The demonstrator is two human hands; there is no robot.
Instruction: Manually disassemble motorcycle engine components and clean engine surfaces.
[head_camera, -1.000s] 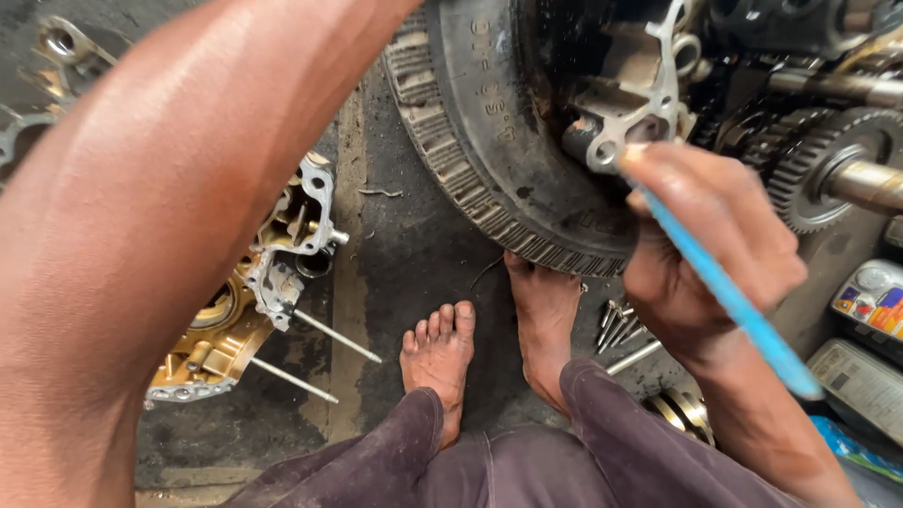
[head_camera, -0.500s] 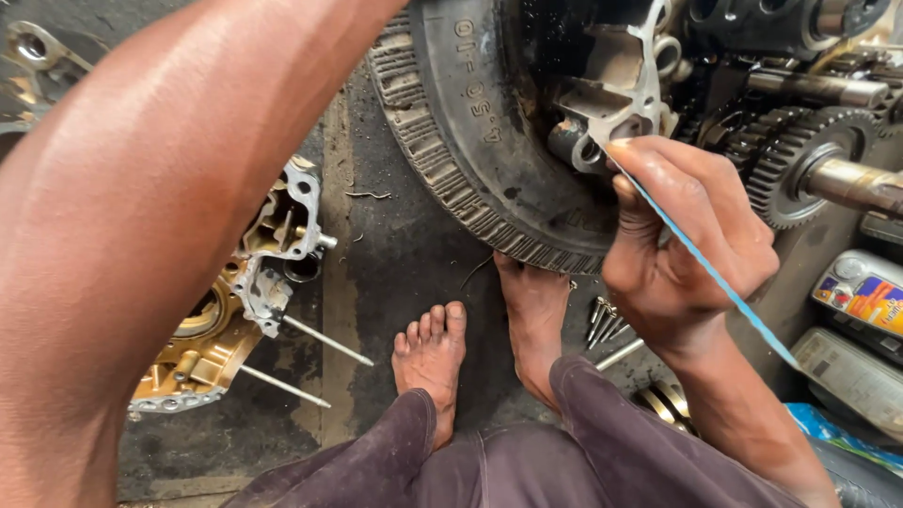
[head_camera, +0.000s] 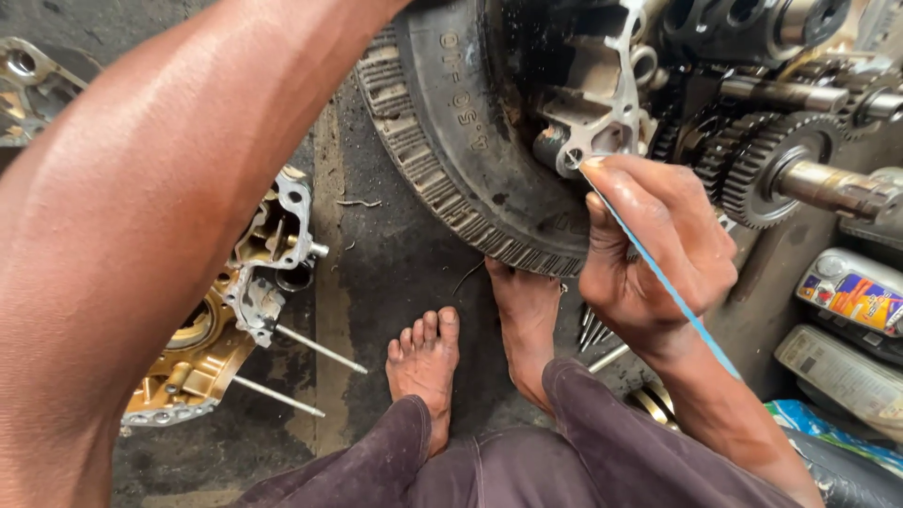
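Your left forearm (head_camera: 160, 235) fills the near frame, its hand cut off above, grip impossible to tell. Your right hand (head_camera: 654, 254) pinches a thin blue stick (head_camera: 677, 301), tip against the engine casing (head_camera: 611, 103) beside the tyre (head_camera: 451, 141); 2 gears (head_camera: 762, 160) lie beyond, partly cropped.

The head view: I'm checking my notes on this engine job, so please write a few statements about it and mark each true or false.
1. The right hand holds a thin blue stick whose tip meets the silver engine casing. True.
2. The person wears shoes. False: both bare feet rest on the dark floor.
3. A toothed gear sits on a shaft to the right of the casing. True.
4. The gold-coloured engine cover is held in the left hand. False: it lies on the floor beneath the left arm, whose hand is out of view.
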